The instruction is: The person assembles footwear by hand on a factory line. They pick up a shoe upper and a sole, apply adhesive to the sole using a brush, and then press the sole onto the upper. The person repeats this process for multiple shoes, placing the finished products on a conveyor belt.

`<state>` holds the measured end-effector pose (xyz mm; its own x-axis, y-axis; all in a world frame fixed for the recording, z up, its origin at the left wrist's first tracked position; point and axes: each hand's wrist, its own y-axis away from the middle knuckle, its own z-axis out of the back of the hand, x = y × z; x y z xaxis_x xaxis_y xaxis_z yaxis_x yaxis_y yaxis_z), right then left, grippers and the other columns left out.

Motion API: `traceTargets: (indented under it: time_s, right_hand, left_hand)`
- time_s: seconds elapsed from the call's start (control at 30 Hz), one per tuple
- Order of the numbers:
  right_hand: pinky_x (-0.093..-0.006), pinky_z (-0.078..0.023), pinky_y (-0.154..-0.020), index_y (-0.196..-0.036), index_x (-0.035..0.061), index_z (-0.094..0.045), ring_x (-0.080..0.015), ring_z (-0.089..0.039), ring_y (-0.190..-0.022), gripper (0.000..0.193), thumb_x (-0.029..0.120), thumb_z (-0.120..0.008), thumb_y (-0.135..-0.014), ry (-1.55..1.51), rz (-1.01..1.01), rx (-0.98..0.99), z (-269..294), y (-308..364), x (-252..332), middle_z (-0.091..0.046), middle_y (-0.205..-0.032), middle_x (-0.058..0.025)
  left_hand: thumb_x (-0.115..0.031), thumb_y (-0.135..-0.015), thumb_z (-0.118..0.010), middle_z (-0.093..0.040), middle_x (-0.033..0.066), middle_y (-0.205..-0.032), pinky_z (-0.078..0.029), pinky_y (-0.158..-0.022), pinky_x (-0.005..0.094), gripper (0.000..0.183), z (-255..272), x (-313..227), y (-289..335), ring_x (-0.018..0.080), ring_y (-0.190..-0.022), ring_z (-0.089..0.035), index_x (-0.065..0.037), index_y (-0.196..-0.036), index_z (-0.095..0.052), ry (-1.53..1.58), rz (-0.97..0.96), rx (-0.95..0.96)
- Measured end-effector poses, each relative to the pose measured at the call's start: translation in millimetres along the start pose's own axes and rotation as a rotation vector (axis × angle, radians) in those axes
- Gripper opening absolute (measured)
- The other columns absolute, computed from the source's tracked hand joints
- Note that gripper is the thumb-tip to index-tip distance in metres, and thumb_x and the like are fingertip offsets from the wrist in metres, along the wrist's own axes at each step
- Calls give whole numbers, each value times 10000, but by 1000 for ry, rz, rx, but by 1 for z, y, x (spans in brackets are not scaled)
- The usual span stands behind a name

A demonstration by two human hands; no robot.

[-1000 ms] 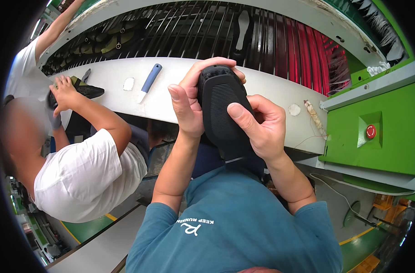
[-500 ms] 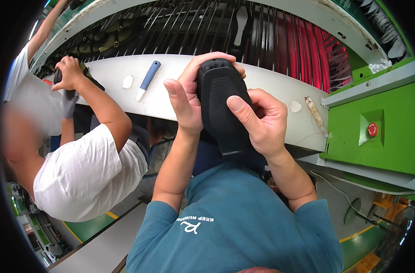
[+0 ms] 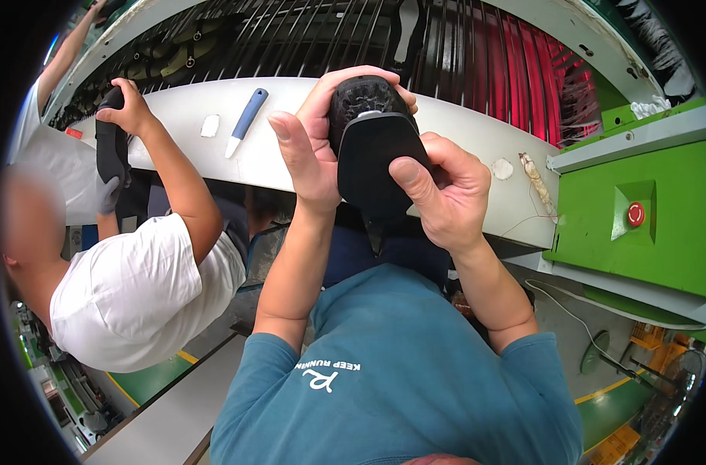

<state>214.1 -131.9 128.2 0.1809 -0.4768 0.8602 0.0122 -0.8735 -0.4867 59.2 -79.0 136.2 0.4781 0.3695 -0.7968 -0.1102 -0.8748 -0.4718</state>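
Ahead of my chest I hold a black shoe with its underside toward me. My left hand (image 3: 313,167) wraps round the far end of the black shoe upper (image 3: 362,94), with the thumb sticking up along its left side. A smooth-faced black sole (image 3: 378,167) lies over the underside. Its far edge stands off the upper, and a small greyish patch shows in the gap. My right hand (image 3: 450,194) grips the sole's right side, thumb on its face and fingers curled behind, partly hidden. The near end of the shoe is in shadow.
On the white bench (image 3: 291,97) lie a blue-handled scraper (image 3: 247,122), a white pad (image 3: 210,125), a round white piece (image 3: 502,169) and a thread-wrapped stick (image 3: 536,182). A green machine (image 3: 593,232) with a red button stands right. Left, a co-worker holds a dark shoe (image 3: 113,143).
The sole has tilted so its ribbed face no longer shows, and the upper's far end is exposed. My hands keep their grip. The co-worker's shoe has come into fuller view.
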Motion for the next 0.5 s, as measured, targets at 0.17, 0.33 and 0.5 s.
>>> traceTargets:
  time_s: [0.17, 0.33, 0.5]
  right_hand:
    - [-233, -476, -610, -955, 10, -788, -54, -634, -689, 253, 239, -867, -1031, 20, -107, -2, -1, 0, 6, -750, -790, -10]
    - [-216, -448, -582, -936, 6, -782, -20, -592, -657, 263, 237, -849, -1042, -12, -166, -47, -5, -1, 8, -735, -765, 8]
    - [-213, -432, -569, -934, 7, -786, -14, -569, -638, 275, 252, -842, -1048, 4, -189, -41, -5, 0, 7, -718, -744, 18]
  left_hand:
    - [-968, -1004, -139, -761, 255, -1122, -634, -918, 463, 1261, 3, 1, 0, 349, -1010, -763, 141, -1320, -651, -11, -14, 11]
    - [-936, -1025, -120, -763, 251, -1103, -630, -920, 463, 1235, 1, -2, 2, 348, -1008, -761, 138, -1309, -659, -31, -6, 2]
    - [-889, -1054, -117, -765, 252, -1087, -624, -927, 463, 1192, 0, -2, 4, 352, -1016, -761, 140, -1300, -666, 0, -12, 0]
